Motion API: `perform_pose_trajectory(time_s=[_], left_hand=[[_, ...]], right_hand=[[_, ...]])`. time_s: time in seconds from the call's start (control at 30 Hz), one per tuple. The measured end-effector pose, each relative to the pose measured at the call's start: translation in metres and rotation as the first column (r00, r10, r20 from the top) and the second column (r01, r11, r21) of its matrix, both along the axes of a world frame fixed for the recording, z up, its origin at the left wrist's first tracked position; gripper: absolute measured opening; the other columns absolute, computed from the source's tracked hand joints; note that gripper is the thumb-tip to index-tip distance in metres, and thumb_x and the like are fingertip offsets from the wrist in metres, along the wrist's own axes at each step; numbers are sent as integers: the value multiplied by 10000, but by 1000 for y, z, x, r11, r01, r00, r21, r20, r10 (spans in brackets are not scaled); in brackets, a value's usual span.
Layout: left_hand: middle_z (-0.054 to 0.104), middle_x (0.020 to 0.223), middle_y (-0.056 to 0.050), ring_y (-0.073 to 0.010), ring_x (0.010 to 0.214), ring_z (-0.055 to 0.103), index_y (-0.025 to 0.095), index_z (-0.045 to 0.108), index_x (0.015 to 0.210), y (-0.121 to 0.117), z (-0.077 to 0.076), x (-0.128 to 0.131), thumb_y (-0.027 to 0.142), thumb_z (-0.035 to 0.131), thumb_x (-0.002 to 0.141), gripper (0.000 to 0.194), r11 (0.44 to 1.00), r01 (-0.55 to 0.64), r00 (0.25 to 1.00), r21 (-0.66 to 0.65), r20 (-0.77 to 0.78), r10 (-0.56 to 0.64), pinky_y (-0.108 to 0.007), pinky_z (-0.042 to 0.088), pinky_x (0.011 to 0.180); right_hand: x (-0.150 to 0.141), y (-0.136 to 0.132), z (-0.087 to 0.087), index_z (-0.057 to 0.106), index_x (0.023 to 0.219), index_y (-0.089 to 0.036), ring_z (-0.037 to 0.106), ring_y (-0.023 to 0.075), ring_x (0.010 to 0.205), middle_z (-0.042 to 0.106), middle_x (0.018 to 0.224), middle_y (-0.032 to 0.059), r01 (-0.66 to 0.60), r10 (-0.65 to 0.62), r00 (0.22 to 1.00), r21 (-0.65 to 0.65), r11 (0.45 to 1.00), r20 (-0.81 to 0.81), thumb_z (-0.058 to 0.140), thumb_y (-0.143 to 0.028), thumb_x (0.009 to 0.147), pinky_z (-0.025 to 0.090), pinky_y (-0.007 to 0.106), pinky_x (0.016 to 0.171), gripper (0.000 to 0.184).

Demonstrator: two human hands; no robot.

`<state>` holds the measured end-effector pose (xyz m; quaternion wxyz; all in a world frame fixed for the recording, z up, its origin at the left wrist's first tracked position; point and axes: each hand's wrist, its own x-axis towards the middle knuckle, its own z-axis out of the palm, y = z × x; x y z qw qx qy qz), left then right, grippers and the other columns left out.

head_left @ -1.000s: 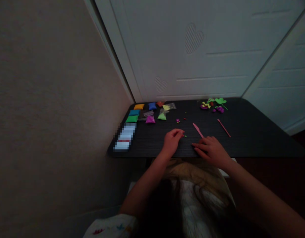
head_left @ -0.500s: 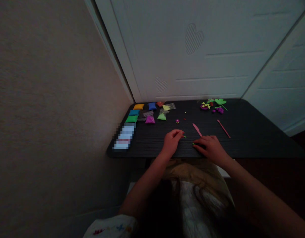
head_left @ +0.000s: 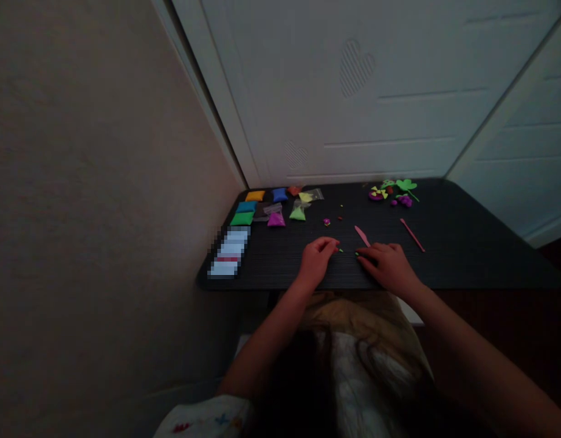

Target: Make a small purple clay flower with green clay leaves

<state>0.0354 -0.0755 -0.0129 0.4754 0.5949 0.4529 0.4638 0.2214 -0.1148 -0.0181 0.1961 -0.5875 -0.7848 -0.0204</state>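
My left hand (head_left: 317,260) rests on the dark table with its thumb and fingers pinched together; what they hold, if anything, is too small to make out. Just beyond its fingertips lies a tiny green piece of modelling clay (head_left: 341,250). To the right, my right hand (head_left: 388,266) has another tiny green piece of modelling clay (head_left: 357,253) between its thumb and fingertips, low at the tabletop. A pink plastic clay knife (head_left: 361,235) lies just past the right fingers, its near end partly covered by them.
Bags of coloured clay (head_left: 275,218) and a blurred-out bright rectangle (head_left: 231,250) occupy the table's left. A small purple flower shape (head_left: 326,222) lies mid-table. At the back right are purple-and-yellow clay (head_left: 378,193) and a green clover shape (head_left: 405,186). A pink stick tool (head_left: 413,235) lies right.
My right hand has shifted slightly away from me, towards the knife, and the green clay piece at its fingertips has moved with it. My left hand stays in place.
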Motion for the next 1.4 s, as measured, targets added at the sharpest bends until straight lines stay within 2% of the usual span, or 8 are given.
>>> perform_pose_trajectory(time_s=[0.2, 0.33, 0.47, 0.67, 0.83, 1.03, 1.2, 1.4], left_hand=[[636, 725, -19, -137, 727, 575, 169, 649, 791, -1, -1, 0, 353, 507, 759, 235, 1000, 10, 1000, 7, -3, -10, -242, 414, 706], [636, 723, -20, -141, 734, 572, 168, 651, 795, 0, 0, -1, 354, 506, 759, 239, 1000, 9, 1000, 11, -9, -9, -246, 413, 711], [637, 719, -22, -137, 715, 574, 165, 652, 794, 0, 1, 0, 349, 501, 762, 241, 1000, 10, 1000, 5, -12, -9, -243, 417, 695], [636, 719, -20, -135, 718, 569, 164, 651, 794, 0, -1, 1, 348, 499, 762, 241, 1000, 9, 1000, 9, -17, -9, -244, 414, 699], [636, 722, -21, -141, 729, 570, 168, 650, 802, 1, -3, 0, 364, 499, 761, 251, 1000, 18, 1000, 16, -18, -17, -248, 413, 707], [638, 731, -23, -145, 746, 574, 174, 650, 808, 1, -3, -1, 372, 499, 762, 254, 1000, 15, 1000, 18, -23, -15, -252, 412, 719], [638, 719, -21, -143, 733, 572, 173, 653, 802, 0, -2, 0, 372, 500, 760, 254, 1000, 13, 1000, 13, -26, -13, -250, 413, 710], [636, 713, -21, -144, 732, 569, 169, 653, 789, 0, 0, 0, 355, 503, 759, 240, 1000, 11, 1000, 7, -27, -11, -255, 413, 718]], right_hand=[[2, -11, 2, 564, 1111, -225, 544, 174, 833, 629, 890, 56, -15, 14, 999, 15, 1000, 34, 400, -341, 855, 257, 345, 787, 325], [0, -16, 3, 593, 1082, -241, 529, 186, 848, 620, 891, 57, -28, 27, 997, 21, 999, 71, 413, -366, 845, 239, 364, 805, 322], [0, -15, 3, 584, 1097, -197, 517, 206, 852, 609, 899, 83, 19, -22, 997, 37, 999, 78, 373, -363, 863, 241, 374, 783, 357], [1, -15, 3, 620, 1025, -286, 514, 175, 838, 601, 892, 34, -39, 37, 995, 14, 999, 87, 405, -387, 847, 254, 343, 773, 297], [1, -13, 2, 571, 1112, -211, 520, 189, 851, 595, 902, 72, 5, -7, 997, 25, 1000, 79, 386, -369, 856, 264, 342, 756, 353], [0, -14, 3, 587, 1080, -248, 524, 180, 840, 601, 888, 50, -4, 2, 997, 28, 1000, 81, 393, -383, 851, 263, 334, 758, 329], [0, -14, 2, 579, 1098, -203, 520, 195, 828, 604, 887, 80, 31, -35, 996, 48, 998, 79, 389, -372, 850, 258, 341, 736, 355], [1, -14, 3, 601, 1051, -276, 522, 174, 844, 600, 897, 38, -16, 14, 996, 30, 999, 90, 407, -388, 843, 256, 329, 751, 306]])
